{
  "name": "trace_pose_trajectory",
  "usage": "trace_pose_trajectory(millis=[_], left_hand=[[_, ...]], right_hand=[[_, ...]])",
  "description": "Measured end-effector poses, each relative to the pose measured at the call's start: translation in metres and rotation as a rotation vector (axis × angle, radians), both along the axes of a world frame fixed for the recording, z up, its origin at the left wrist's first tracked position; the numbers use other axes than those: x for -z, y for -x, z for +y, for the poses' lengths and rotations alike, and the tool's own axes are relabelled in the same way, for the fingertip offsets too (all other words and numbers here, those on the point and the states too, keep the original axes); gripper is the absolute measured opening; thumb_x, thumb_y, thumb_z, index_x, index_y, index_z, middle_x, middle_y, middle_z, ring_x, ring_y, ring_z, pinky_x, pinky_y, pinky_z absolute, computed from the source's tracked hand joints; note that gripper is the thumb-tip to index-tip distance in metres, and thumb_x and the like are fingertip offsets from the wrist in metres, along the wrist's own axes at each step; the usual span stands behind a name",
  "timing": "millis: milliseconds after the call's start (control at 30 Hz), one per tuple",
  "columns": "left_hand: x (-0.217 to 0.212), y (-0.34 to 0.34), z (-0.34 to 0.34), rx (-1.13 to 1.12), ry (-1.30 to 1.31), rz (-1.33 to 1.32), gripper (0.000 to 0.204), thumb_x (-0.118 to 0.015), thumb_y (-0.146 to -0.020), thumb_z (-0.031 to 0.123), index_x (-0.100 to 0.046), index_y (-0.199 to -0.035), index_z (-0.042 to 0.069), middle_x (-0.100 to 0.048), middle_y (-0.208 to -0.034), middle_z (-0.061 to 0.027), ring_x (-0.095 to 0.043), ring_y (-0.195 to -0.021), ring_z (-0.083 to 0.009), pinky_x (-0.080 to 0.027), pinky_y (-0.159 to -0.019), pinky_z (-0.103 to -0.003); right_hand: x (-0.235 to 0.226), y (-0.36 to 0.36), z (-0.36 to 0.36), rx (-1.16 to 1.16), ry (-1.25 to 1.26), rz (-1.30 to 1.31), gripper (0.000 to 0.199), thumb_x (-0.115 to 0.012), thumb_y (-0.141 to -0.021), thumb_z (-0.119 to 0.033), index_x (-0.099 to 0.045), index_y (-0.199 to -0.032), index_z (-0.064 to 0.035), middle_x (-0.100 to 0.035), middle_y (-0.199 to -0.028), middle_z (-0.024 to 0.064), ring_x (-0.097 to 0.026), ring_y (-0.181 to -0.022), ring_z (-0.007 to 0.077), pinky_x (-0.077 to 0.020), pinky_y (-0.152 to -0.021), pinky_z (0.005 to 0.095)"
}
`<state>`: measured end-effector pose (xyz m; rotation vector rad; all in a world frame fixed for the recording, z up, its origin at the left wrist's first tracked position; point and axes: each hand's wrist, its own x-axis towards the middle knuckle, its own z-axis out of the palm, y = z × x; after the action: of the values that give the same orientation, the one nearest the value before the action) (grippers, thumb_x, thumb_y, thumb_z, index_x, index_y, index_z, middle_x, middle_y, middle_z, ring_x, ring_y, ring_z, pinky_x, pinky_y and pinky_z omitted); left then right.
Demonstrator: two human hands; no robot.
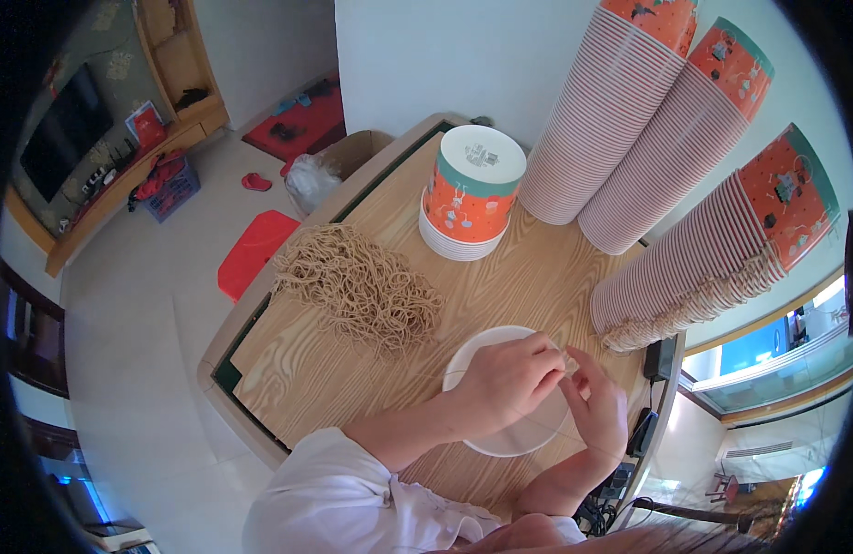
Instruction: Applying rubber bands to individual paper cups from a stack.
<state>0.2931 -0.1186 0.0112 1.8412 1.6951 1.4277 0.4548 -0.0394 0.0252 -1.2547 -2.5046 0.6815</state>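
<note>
Above a white round surface (pixel 505 441), which looks like the base of an upturned paper bucket, my hands meet at the fingertips. My left hand (pixel 502 383) is closed, its thumb and fingers pinching a thin beige cord. My right hand (pixel 600 406) is beside it, fingers also pinched on the cord; the exact hold is partly hidden. Fine strands run out from the fingers across the white surface. A loose heap of beige cord (pixel 362 291) lies on the wooden table to the left. Beyond it stands a short stack of upturned orange and green paper buckets (pixel 468 208).
Two tall stacks of paper buckets (pixel 606 111) lean at the back right. Another stack (pixel 689 263), with cut cords draped along it, stands at the right. Black adapters and cables (pixel 662 360) sit by the table's right edge. A red stool (pixel 255 251) stands left of the table.
</note>
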Motion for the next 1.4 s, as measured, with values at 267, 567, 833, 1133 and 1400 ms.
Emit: trace_pose_trajectory(millis=[267,567,833,1133,1400], left_hand=[[-0.007,0.0,-0.004,0.091,0.05,-0.053,0.009,-0.066,-0.083,0.014,-0.062,-0.086,0.006,-0.06,-0.082,-0.0074,-0.062,-0.07,-0.0279,-0.049,-0.06,-0.037],[-0.018,0.002,-0.006,0.12,0.196,-0.242,0.011,-0.064,-0.083,0.017,-0.059,-0.09,0.009,-0.061,-0.081,-0.0068,-0.063,-0.071,-0.0273,-0.049,-0.059,-0.038],[-0.006,0.004,-0.005,0.145,-0.099,-0.247,0.011,-0.069,-0.082,0.009,-0.066,-0.092,0.006,-0.059,-0.077,-0.0058,-0.058,-0.06,-0.018,-0.045,-0.053,-0.03],[-0.009,0.001,-0.001,0.106,-0.144,-0.11,0.009,-0.066,-0.08,0.01,-0.063,-0.088,0.007,-0.057,-0.078,-0.0062,-0.061,-0.069,-0.0252,-0.048,-0.059,-0.036],[-0.013,-0.003,-0.003,0.166,0.067,-0.331,0.009,-0.063,-0.084,0.009,-0.059,-0.092,0.006,-0.062,-0.078,-0.0096,-0.063,-0.068,-0.0236,-0.048,-0.059,-0.034]], right_hand=[[-0.008,0.003,-0.014,-0.116,-0.114,0.459,0.032,-0.074,-0.068,0.004,-0.068,-0.098,-0.0015,-0.065,-0.078,0.0106,-0.063,-0.073,0.0216,-0.0496,-0.064,0.0305],[-0.017,0.001,-0.016,-0.12,-0.145,0.453,0.016,-0.073,-0.069,0.004,-0.069,-0.084,0.0017,-0.063,-0.074,0.0113,-0.061,-0.068,0.0214,-0.0462,-0.059,0.0296],[-0.01,-0.001,-0.015,-0.095,-0.069,0.477,0.009,-0.069,-0.074,0.003,-0.066,-0.083,0.0029,-0.062,-0.074,0.013,-0.06,-0.068,0.0241,-0.0454,-0.061,0.0296],[-0.004,-0.006,-0.011,-0.052,-0.092,0.562,0.004,-0.063,-0.08,0.001,-0.06,-0.082,0.0024,-0.06,-0.074,0.0121,-0.059,-0.067,0.0227,-0.0447,-0.061,0.0304],[-0.01,0.002,-0.013,-0.04,0.009,0.511,0.006,-0.059,-0.085,-0.001,-0.056,-0.08,0.002,-0.056,-0.072,0.0127,-0.056,-0.063,0.0237,-0.0432,-0.058,0.0313]])
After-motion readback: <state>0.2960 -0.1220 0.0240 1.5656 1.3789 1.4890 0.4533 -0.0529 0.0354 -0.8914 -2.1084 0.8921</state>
